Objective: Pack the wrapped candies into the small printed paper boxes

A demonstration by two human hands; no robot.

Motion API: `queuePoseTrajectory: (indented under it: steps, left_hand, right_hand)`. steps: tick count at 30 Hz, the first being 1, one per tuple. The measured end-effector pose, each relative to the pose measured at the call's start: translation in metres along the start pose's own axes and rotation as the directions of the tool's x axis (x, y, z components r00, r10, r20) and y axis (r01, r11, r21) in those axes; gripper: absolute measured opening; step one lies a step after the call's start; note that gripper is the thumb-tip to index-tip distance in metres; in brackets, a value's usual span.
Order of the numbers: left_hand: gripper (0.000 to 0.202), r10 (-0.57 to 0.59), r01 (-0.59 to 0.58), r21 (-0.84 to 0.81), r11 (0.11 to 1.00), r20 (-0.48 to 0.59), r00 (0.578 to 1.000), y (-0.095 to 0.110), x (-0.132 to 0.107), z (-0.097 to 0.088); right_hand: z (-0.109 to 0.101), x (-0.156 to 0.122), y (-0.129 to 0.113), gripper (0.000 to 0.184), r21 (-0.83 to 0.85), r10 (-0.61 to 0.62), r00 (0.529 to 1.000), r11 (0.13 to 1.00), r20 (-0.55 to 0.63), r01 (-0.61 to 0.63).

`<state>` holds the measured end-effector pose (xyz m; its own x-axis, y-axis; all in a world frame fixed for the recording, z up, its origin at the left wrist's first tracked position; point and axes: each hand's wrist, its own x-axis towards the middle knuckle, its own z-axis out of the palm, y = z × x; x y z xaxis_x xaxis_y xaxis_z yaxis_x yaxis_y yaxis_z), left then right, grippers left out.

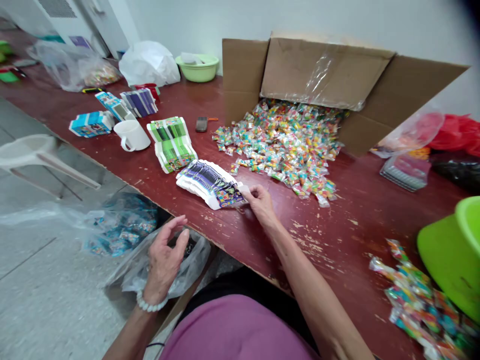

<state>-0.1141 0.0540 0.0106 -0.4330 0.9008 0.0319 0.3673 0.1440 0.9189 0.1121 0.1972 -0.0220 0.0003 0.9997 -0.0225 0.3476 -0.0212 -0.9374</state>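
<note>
My right hand [261, 201] reaches onto the dark red table [348, 220] and pinches the near corner of a fanned stack of flat purple printed boxes [210, 182]. My left hand [165, 255] hovers below the table edge over a clear plastic bag [187, 267], fingers loosely curled and apart, holding nothing that I can see. A bead bracelet circles that wrist. A heap of small colourful wrapped candies [283, 142] spills from a cardboard box [326, 75] lying on its side behind the stack.
Green flat boxes [171, 142], a white mug [132, 135], blue boxes [90, 124], a phone [201, 124] and a green bowl [198, 67] sit further left. A bright green basin [455, 252] and more candies [423, 300] lie at right. A white plastic chair [33, 152] stands on the floor.
</note>
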Motion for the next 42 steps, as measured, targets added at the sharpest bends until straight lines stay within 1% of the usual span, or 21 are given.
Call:
queuePoseTrajectory:
  steps: [3,4,5,6,7,8,9,10,11,12,14,17,21,23,26,27,29,31,34,39,42]
  left_hand:
    - [0.044,0.004,0.001,-0.086,0.996,0.05,0.999,0.025,0.001,0.007]
    - [0.043,-0.031,0.051,-0.157,0.986,0.131,0.991,0.032,0.0,0.01]
    - [0.043,-0.073,0.137,-0.237,0.962,0.259,0.963,0.039,-0.003,0.014]
    - [0.045,-0.11,0.26,-0.307,0.916,0.431,0.896,0.044,-0.006,0.019]
    - [0.05,-0.12,0.405,-0.342,0.848,0.621,0.775,0.048,-0.011,0.024]
    - [0.056,-0.096,0.545,-0.335,0.769,0.781,0.617,0.05,-0.017,0.03]
    - [0.062,-0.045,0.653,-0.302,0.694,0.888,0.458,0.051,-0.023,0.036]
    - [0.066,0.015,0.725,-0.268,0.634,0.942,0.336,0.05,-0.028,0.042]
    - [0.069,0.067,0.766,-0.253,0.592,0.962,0.265,0.049,-0.034,0.046]
    - [0.07,0.101,0.782,-0.259,0.568,0.964,0.246,0.047,-0.038,0.05]
    - [0.067,0.105,0.77,-0.294,0.566,0.952,0.287,0.045,-0.043,0.054]
    - [0.065,0.055,0.713,-0.299,0.634,0.937,0.345,0.047,-0.043,0.055]
    - [0.065,0.059,0.621,-0.309,0.721,0.919,0.389,0.055,-0.041,0.054]
    - [0.065,0.072,0.602,-0.33,0.727,0.909,0.411,0.056,-0.041,0.055]
    - [0.064,0.095,0.591,-0.355,0.724,0.9,0.425,0.054,-0.041,0.059]
    - [0.063,0.099,0.591,-0.358,0.723,0.9,0.424,0.052,-0.042,0.06]
    - [0.062,0.088,0.596,-0.359,0.718,0.897,0.434,0.05,-0.043,0.061]
    - [0.058,0.065,0.572,-0.359,0.738,0.881,0.469,0.048,-0.044,0.06]
    - [0.049,0.046,0.478,-0.322,0.817,0.863,0.503,0.048,-0.044,0.057]
    - [0.047,0.074,0.42,-0.253,0.871,0.915,0.397,0.051,-0.038,0.054]
    - [0.045,0.07,0.407,-0.23,0.884,0.926,0.371,0.056,-0.036,0.056]
  right_hand:
    - [-0.026,-0.023,-0.009,0.027,0.142,-0.036,0.993,0.99,0.112,0.02]
    - [-0.034,-0.034,-0.013,0.028,0.239,-0.057,0.981,0.971,0.183,0.012]
    - [-0.041,-0.046,-0.017,0.029,0.319,-0.074,0.963,0.948,0.261,-0.014]
    - [-0.046,-0.057,-0.021,0.029,0.381,-0.087,0.938,0.923,0.336,-0.051]
    - [-0.05,-0.069,-0.025,0.028,0.424,-0.092,0.91,0.9,0.404,-0.097]
    - [-0.053,-0.079,-0.028,0.027,0.448,-0.089,0.884,0.882,0.459,-0.144]
    - [-0.054,-0.087,-0.032,0.027,0.465,-0.08,0.861,0.865,0.503,-0.191]
    - [-0.054,-0.094,-0.035,0.026,0.479,-0.07,0.845,0.847,0.531,-0.23]
    - [-0.055,-0.099,-0.037,0.026,0.494,-0.063,0.838,0.83,0.542,-0.257]
    - [-0.054,-0.103,-0.04,0.026,0.508,-0.056,0.838,0.816,0.543,-0.275]
    - [-0.054,-0.108,-0.043,0.027,0.523,-0.039,0.853,0.804,0.52,-0.282]
    - [-0.053,-0.114,-0.045,0.03,0.539,-0.028,0.867,0.793,0.497,-0.283]
    - [-0.049,-0.121,-0.043,0.058,0.575,-0.08,0.895,0.791,0.438,-0.21]
    - [-0.047,-0.125,-0.042,0.068,0.535,-0.119,0.923,0.839,0.365,-0.104]
    - [-0.049,-0.13,-0.042,0.063,0.358,-0.207,0.964,0.924,0.167,0.136]
    - [-0.05,-0.131,-0.044,0.057,0.255,-0.266,0.96,0.938,0.093,0.235]
    - [-0.055,-0.133,-0.048,0.044,0.018,-0.408,0.913,0.913,0.024,0.408]
    - [-0.061,-0.134,-0.052,0.035,-0.146,-0.501,0.861,0.848,0.089,0.509]
    - [-0.068,-0.132,-0.056,0.03,-0.197,-0.509,0.828,0.809,0.236,0.553]
    - [-0.08,-0.128,-0.061,0.018,-0.066,-0.403,0.839,0.888,0.366,0.455]
    - [-0.09,-0.126,-0.065,0.018,-0.002,-0.328,0.821,0.928,0.468,0.372]
